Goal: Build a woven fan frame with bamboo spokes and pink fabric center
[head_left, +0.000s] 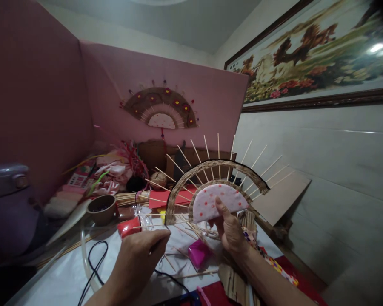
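My right hand grips a half-made fan by its white half-round centre with red dots, thumb on the front and fingers behind. Thin wooden sticks radiate from that centre through an arched band of tan twisted cord. Black cord edges the band's outer curve. At the band's lower left end, my left hand is closed in a pinch on the black cord. Its fingertips are partly hidden, back of the hand towards me. More black cord trails over the white table cover.
A finished fan hangs on the pink board. Around my hands lie a brown bowl, a red packet, a magenta packet, loose sticks and a ball of twine. A tan board leans at the right.
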Motion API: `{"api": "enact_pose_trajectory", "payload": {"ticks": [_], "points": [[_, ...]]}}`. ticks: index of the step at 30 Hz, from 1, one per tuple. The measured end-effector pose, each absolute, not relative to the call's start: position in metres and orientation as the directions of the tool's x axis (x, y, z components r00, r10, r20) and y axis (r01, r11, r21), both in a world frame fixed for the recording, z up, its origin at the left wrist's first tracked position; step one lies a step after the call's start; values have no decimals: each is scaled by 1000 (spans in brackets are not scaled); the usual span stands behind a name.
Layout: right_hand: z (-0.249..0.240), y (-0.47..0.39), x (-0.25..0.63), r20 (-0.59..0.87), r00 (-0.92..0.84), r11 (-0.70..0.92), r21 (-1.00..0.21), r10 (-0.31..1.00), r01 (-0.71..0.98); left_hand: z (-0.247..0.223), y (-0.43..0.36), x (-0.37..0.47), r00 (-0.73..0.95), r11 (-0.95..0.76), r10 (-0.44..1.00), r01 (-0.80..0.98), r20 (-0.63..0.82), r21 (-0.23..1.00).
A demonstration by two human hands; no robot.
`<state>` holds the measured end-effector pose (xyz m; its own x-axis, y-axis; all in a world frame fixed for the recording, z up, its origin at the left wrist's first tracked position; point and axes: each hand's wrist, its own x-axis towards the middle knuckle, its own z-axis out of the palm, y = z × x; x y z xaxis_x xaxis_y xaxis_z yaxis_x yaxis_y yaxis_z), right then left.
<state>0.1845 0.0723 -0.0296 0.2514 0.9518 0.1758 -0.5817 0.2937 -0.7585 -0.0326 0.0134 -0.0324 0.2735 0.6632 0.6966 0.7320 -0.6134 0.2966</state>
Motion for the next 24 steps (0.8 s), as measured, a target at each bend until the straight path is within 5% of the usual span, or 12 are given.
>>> {"api": "enact_pose_trajectory", "payload": {"ticks": [4, 12, 19, 24], "points": [[-31, 70, 185, 227, 220, 314, -769, 949, -557, -26, 15, -39, 271, -648, 615, 709, 741, 278], [-30, 78, 193, 159, 135, 208, -716, 978, -667, -10, 25, -67, 295, -574, 465, 818, 835, 30], [-28, 85, 195, -111, 160, 57, -623, 981, -780, 1, 23, -70, 93, -571, 542, 770, 835, 285], [-22, 82, 195, -152, 123, 12, -583, 981, -812, 5, 15, -69, -78, -571, 422, 752, 903, 331]]}}
